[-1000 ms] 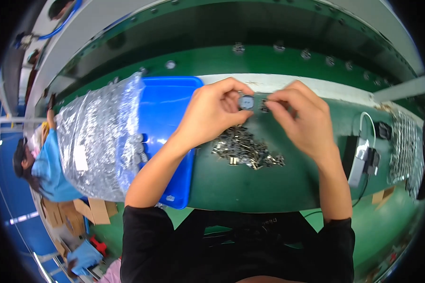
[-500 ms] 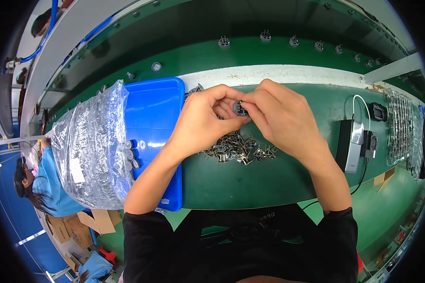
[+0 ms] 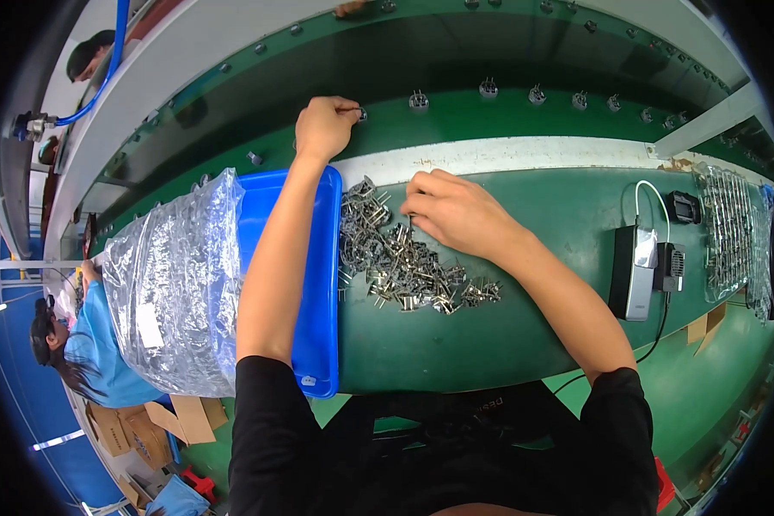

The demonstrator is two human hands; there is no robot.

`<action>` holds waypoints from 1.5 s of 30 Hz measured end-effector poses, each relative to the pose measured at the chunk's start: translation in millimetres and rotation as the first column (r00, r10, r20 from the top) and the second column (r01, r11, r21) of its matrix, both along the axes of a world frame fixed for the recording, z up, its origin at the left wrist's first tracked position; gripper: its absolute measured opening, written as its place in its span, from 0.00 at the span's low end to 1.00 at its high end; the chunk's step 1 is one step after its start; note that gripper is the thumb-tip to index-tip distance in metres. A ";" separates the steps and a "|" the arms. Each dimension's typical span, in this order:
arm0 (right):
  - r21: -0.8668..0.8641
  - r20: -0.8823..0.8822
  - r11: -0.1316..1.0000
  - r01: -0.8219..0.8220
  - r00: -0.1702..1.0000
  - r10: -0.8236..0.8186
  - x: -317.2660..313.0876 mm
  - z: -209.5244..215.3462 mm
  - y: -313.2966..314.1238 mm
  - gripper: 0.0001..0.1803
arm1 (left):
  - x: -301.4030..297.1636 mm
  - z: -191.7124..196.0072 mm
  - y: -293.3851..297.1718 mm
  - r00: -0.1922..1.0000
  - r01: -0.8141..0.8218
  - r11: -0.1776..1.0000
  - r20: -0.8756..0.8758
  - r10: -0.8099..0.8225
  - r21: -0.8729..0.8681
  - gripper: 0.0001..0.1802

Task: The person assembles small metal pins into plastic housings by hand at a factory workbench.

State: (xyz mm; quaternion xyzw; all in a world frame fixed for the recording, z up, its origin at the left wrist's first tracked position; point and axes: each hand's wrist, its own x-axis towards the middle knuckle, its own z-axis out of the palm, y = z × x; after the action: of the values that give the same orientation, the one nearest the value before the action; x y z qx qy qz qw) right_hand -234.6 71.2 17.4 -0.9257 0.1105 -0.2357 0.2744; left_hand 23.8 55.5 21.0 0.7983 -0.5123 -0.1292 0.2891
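Note:
My left hand [image 3: 322, 131] reaches over the green belt at the back, its fingers closed on a small round grey part [image 3: 362, 114] that shows just past the fingertips. The part's far side is hidden by the fingers. On the green bench, my right hand [image 3: 457, 212] is at the upper right edge of a loose heap of small dark-and-metal pieces with pins [image 3: 411, 271]. Its fingertips are pinched together; whatever is between them is too small to make out.
Round grey parts with upright pins [image 3: 488, 87] stand spaced along the belt. A blue tray [image 3: 322, 344] holds a clear plastic bag [image 3: 176, 284] on my left. A power bank with a cable [image 3: 635, 275] and clear trays of metal pieces [image 3: 727, 232] are at right. Another person sits far left.
My hands have parted. The left one has carried the round grey part from above the heap up and left to the belt; the right has come down to the heap's edge.

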 end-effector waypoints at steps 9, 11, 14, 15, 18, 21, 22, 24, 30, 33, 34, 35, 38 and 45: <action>-0.001 -0.199 0.989 0.147 0.969 -0.144 -50.6 10.3 3.1 0.05 | 50.3 25.6 28.5 0.996 0.037 0.999 0.078 -0.036 -0.018 0.18; -0.001 -0.270 0.990 0.140 0.953 -0.135 -55.0 18.3 3.7 0.05 | 58.4 32.8 39.9 0.987 0.149 0.979 0.041 -0.156 0.137 0.22; 0.067 -0.280 0.982 0.178 0.948 -0.153 -55.4 24.7 2.1 0.07 | 44.1 38.2 42.8 0.987 0.157 0.936 -0.008 -0.162 0.315 0.26; 0.065 -0.213 0.975 0.212 0.958 -0.194 -52.9 23.7 0.2 0.08 | 44.1 31.5 40.6 0.987 0.141 0.945 0.032 -0.158 0.295 0.25; 0.060 -0.124 0.970 0.235 0.966 -0.226 -44.7 30.7 0.1 0.08 | 50.5 25.2 43.1 0.989 0.145 0.960 -0.011 -0.147 0.240 0.25; 0.081 -0.042 0.967 0.241 0.970 -0.238 -43.8 36.7 -0.6 0.06 | 30.9 26.2 45.1 0.963 0.155 0.981 0.201 -0.177 0.120 0.24; 0.114 0.029 0.965 0.235 0.970 -0.239 -42.3 38.0 -0.4 0.05 | 20.5 29.9 49.9 0.963 0.155 0.981 0.204 -0.176 0.118 0.24; 0.169 0.069 0.951 0.260 0.959 -0.275 -40.1 41.4 0.3 0.06 | -11.8 38.5 58.3 0.967 0.218 0.970 0.158 -0.201 -0.105 0.22; 0.381 0.265 0.879 0.287 0.877 -0.401 -27.7 58.4 9.0 0.06 | -92.0 73.3 89.0 0.818 0.260 0.955 -0.493 -0.296 -0.142 0.18; 0.330 0.321 0.892 0.309 0.852 -0.414 -24.1 59.8 13.4 0.05 | -106.6 72.3 97.7 0.733 0.277 0.948 -0.603 -0.315 -0.158 0.18; 0.295 0.348 0.904 0.309 0.847 -0.403 -23.6 59.5 13.8 0.05 | -110.5 72.8 98.7 0.730 0.281 0.947 -0.605 -0.317 -0.156 0.18; 0.270 0.353 0.910 0.313 0.848 -0.396 -24.5 58.7 14.4 0.04 | -114.6 73.1 99.5 0.732 0.278 0.947 -0.603 -0.317 -0.162 0.18; 0.259 0.334 0.896 0.360 0.837 -0.433 -27.9 60.4 19.4 0.04 | -119.9 70.3 100.3 0.681 0.276 0.939 -0.648 -0.341 -0.204 0.16; 0.211 0.399 0.913 0.348 0.822 -0.406 -25.8 49.5 20.1 0.07 | -91.8 76.5 86.1 0.535 0.299 0.932 -0.774 -0.340 -0.203 0.14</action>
State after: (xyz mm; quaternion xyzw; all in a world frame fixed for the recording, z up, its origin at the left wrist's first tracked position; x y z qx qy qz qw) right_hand -260.4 91.3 66.9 -0.7896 0.2425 -0.4779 0.2989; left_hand -68.1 141.5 97.5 0.5413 -0.4682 -0.5106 0.4766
